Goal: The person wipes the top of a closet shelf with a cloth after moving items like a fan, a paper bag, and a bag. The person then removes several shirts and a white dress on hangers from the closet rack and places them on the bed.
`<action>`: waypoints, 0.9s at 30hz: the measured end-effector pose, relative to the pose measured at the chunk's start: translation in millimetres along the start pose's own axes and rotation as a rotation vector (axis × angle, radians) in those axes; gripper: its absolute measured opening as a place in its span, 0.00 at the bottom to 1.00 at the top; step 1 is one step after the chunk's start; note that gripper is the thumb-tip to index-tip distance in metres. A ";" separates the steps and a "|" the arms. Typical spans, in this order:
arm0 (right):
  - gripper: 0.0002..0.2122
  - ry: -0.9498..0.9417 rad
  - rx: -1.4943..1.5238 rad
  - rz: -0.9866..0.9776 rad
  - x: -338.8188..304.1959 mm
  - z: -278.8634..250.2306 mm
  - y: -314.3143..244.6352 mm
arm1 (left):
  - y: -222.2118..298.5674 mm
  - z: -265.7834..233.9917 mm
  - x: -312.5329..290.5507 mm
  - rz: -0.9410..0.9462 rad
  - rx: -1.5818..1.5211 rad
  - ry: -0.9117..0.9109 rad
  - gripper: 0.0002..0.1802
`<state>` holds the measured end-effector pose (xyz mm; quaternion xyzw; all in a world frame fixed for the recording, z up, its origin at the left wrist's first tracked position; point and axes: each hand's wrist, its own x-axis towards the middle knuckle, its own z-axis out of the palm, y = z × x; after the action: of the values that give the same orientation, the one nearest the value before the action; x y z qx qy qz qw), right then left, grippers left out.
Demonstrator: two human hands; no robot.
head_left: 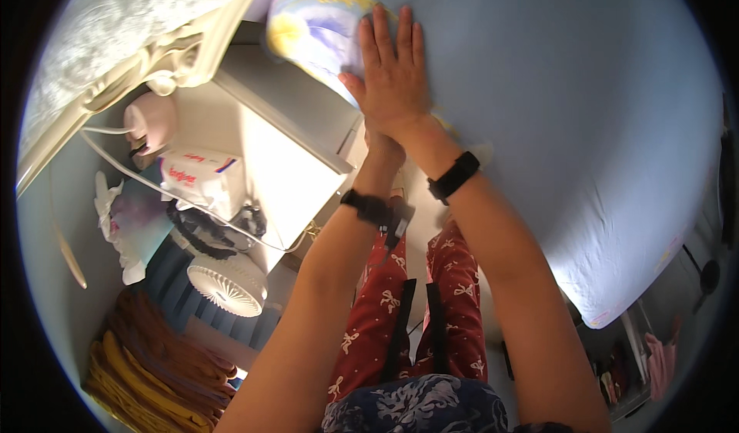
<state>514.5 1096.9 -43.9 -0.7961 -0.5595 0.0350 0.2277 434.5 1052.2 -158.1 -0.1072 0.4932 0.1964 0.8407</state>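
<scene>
My right hand (392, 75) lies flat, palm down and fingers slightly apart, on the light blue bed sheet (585, 125), right at the edge of a colourful printed pillow (315, 25). It holds nothing. My left hand (382, 148) reaches to the bed's edge just beneath the right wrist. Most of it is hidden under the right hand, so its fingers cannot be made out. Both wrists wear black bands. My legs in red trousers with white bows stand close against the bed.
A white bedside cabinet (285, 163) stands left of the bed, carrying a pink round device (152, 117), a white box (202, 177) and cables. Below are a small white fan (227, 283) and stacked yellow-brown cloths (154, 364). A white lacy cover (115, 25) hangs top left.
</scene>
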 end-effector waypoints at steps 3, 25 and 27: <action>0.27 -0.100 0.184 -0.094 3.4 -18.3 4.2 | 27.4 -3.6 -58.4 -0.046 -0.011 -0.035 0.35; 0.30 0.014 -0.284 0.551 -172.2 -100.8 125.8 | 306.7 34.7 97.0 0.310 0.543 0.567 0.17; 0.30 0.028 -0.276 0.602 -176.8 -97.7 129.9 | 306.0 30.9 94.4 0.309 0.539 0.547 0.17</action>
<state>592.9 869.9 -44.0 -0.9496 -0.2952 0.0135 0.1047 366.6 1360.3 -221.0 0.1438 0.7424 0.1483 0.6373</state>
